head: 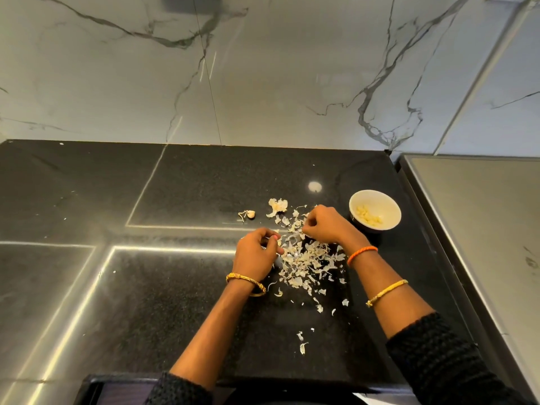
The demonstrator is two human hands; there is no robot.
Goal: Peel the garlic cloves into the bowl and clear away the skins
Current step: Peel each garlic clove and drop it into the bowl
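Both hands work at the edge of a pile of papery garlic skins (pixel 304 258) on a black speckled stone counter (pixel 175 302). The left hand (pixel 257 254) has its fingers curled in toward the thumb, seemingly pinching something small; what it holds is hidden behind the fingers. The right hand (pixel 324 225) is also curled, fingertips bunched together down among the skins, and whether it grips a clove or only skin cannot be made out. The skins are thin, pale and flaky, scattered from between the hands toward the near counter edge. Just beyond the pile lie a larger crumpled husk (pixel 277 206) and, to its left, a small garlic piece with a stringy tail (pixel 247 214). To the right of the right hand, just beside it, sits a round white bowl (pixel 391 210) holding smooth yellowish peeled cloves (pixel 368 217). A gold bangle circles the left wrist; an orange braided band and a gold bangle sit on the right forearm. Black knitted sleeves are cut off at the bottom. No writing is legible
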